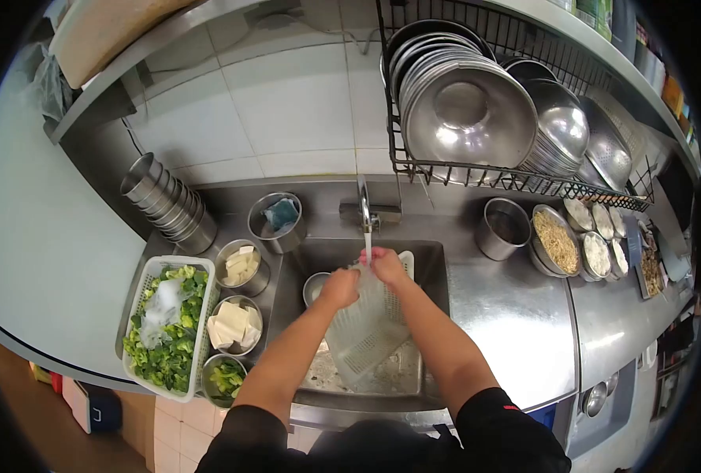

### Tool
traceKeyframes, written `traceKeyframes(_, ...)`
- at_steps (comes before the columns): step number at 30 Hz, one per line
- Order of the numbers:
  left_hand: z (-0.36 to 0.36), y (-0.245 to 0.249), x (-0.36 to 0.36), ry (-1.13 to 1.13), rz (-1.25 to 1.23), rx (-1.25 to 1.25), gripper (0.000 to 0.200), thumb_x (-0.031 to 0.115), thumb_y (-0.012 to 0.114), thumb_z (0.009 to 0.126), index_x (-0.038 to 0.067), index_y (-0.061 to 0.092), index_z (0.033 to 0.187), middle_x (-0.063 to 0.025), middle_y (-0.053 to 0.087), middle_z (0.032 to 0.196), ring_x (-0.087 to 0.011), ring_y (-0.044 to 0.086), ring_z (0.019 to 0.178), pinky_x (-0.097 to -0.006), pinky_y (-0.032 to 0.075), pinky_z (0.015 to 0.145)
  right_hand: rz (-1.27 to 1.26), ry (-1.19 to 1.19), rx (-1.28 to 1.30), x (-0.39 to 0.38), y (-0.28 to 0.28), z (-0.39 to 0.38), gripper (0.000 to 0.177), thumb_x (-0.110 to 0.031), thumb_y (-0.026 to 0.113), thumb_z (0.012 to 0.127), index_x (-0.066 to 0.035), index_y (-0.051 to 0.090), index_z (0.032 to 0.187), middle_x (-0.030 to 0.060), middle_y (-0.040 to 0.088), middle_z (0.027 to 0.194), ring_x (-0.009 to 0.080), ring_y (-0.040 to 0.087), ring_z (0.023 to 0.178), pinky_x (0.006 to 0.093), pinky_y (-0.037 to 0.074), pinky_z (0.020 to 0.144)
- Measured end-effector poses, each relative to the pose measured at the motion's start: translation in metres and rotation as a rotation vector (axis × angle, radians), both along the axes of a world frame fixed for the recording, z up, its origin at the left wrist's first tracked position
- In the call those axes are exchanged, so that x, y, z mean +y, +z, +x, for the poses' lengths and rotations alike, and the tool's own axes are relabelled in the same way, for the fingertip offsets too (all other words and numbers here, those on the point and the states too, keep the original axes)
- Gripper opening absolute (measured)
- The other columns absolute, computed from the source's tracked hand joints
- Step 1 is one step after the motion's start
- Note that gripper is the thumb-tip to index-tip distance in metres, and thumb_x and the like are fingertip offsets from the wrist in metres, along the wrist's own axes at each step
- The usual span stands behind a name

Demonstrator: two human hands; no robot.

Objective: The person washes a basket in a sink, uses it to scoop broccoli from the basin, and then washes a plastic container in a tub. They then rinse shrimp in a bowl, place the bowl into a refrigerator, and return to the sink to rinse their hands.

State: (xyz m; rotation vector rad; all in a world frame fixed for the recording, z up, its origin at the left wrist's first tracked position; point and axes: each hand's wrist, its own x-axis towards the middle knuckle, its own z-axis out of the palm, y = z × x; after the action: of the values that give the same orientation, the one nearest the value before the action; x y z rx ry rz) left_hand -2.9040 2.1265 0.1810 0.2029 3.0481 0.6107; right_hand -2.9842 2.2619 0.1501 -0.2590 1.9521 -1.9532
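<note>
Under the running tap (364,206), my left hand (342,288) is closed in a fist at the upper left of a pale, see-through plastic bag (364,315). At its upper right my right hand (386,265) is also closed, its fingers partly in the water stream. The bag hangs between them, somewhat blurred. A white perforated plastic basket (407,262) stands in the metal sink (435,276), behind the hands and partly hidden. Left of my left hand a small metal bowl (312,288) shows in the sink.
To the left are a basket of cut greens (178,351), metal pots of pale blocks (234,325) and stacked metal pots (169,205). A pot (502,229) and a bowl of pale shreds (555,240) stand right. Overhead, a wire rack (476,172) holds metal bowls.
</note>
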Motion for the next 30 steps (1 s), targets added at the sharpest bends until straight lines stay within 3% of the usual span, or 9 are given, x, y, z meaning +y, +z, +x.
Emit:
traceKeyframes(1,-0.015,0.001,0.003,-0.049,-0.048,0.022,0.023,0.007,0.064,0.06,0.005,0.06,0.082,-0.0209,0.063,0.081,-0.0382,0.061,0.081,-0.0473,0.049,0.073,0.004,-0.003,-0.005,0.007,0.007,-0.005,0.035,0.004,0.046,0.073,0.002,0.061,0.105,0.0137,0.066,0.096,0.0213,0.063,0.092,0.0284,0.047,0.079)
traceKeyframes(3,-0.031,0.007,0.007,-0.096,-0.097,0.028,0.023,0.008,0.066,0.058,0.006,0.062,0.081,-0.0193,0.063,0.08,-0.0377,0.062,0.079,-0.0465,0.049,0.072,0.537,0.159,0.421,0.029,0.018,-0.008,0.041,0.003,0.05,0.067,-0.004,0.063,0.106,0.0162,0.065,0.098,0.0236,0.062,0.097,0.0297,0.047,0.082)
traceKeyframes(4,-0.034,0.021,0.01,-0.111,-0.086,0.026,0.023,0.009,0.066,0.058,0.007,0.062,0.08,-0.0189,0.063,0.08,-0.0377,0.061,0.079,-0.0462,0.049,0.073,0.624,0.112,0.597,0.038,-0.006,-0.016,0.038,-0.002,0.053,0.068,-0.01,0.066,0.103,0.0139,0.065,0.101,0.0326,0.061,0.095,0.0372,0.046,0.085)
traceKeyframes(7,-0.031,0.042,0.006,-0.114,-0.105,0.044,0.022,0.012,0.066,0.06,0.008,0.061,0.08,-0.0181,0.063,0.08,-0.0376,0.061,0.079,-0.0458,0.049,0.073,0.995,0.095,0.61,0.063,0.04,0.0,0.034,-0.005,0.055,0.069,-0.009,0.064,0.101,0.0125,0.063,0.104,0.0314,0.058,0.1,0.0392,0.044,0.089)
traceKeyframes(13,0.027,0.042,-0.038,0.092,-0.018,0.107,0.024,0.016,0.066,0.061,0.009,0.063,0.084,-0.0181,0.064,0.082,-0.036,0.062,0.078,-0.0441,0.05,0.071,0.823,-0.093,0.762,0.034,0.026,-0.015,0.036,-0.01,0.059,0.069,-0.01,0.061,0.105,0.0118,0.058,0.108,0.031,0.054,0.106,0.0398,0.043,0.091)
traceKeyframes(17,0.08,0.034,-0.067,0.295,0.155,0.184,0.025,0.015,0.067,0.061,0.006,0.062,0.083,-0.0181,0.064,0.081,-0.0344,0.063,0.075,-0.0426,0.049,0.069,0.778,0.016,0.799,-0.009,0.032,-0.026,0.035,-0.017,0.066,0.07,-0.01,0.061,0.104,0.0171,0.061,0.105,0.0323,0.057,0.101,0.0412,0.044,0.089)
traceKeyframes(19,0.099,0.034,-0.074,0.343,0.2,0.192,0.024,0.015,0.068,0.061,0.006,0.061,0.082,-0.018,0.063,0.079,-0.0347,0.063,0.074,-0.0426,0.049,0.068,0.635,0.108,0.598,-0.019,0.042,-0.022,0.039,-0.023,0.068,0.07,-0.011,0.061,0.106,0.0178,0.061,0.107,0.0325,0.055,0.105,0.0427,0.044,0.09)
traceKeyframes(21,0.113,0.031,-0.077,0.4,0.246,0.196,0.024,0.015,0.068,0.06,0.005,0.061,0.081,-0.018,0.063,0.077,-0.035,0.063,0.072,-0.0425,0.049,0.067,0.779,0.201,0.545,-0.019,0.08,-0.013,0.045,-0.027,0.068,0.07,-0.014,0.059,0.112,0.0159,0.059,0.113,0.031,0.055,0.107,0.0412,0.045,0.091)
traceKeyframes(30,0.027,0.05,-0.038,-0.134,0.012,0.235,0.025,0.017,0.066,0.061,0.006,0.061,0.083,-0.0129,0.062,0.083,-0.033,0.06,0.077,-0.0404,0.049,0.068,1.196,0.515,0.847,0.052,0.088,0.002,0.06,-0.029,0.064,0.073,-0.026,0.047,0.13,0.0161,0.05,0.128,0.029,0.053,0.113,0.0401,0.044,0.094)
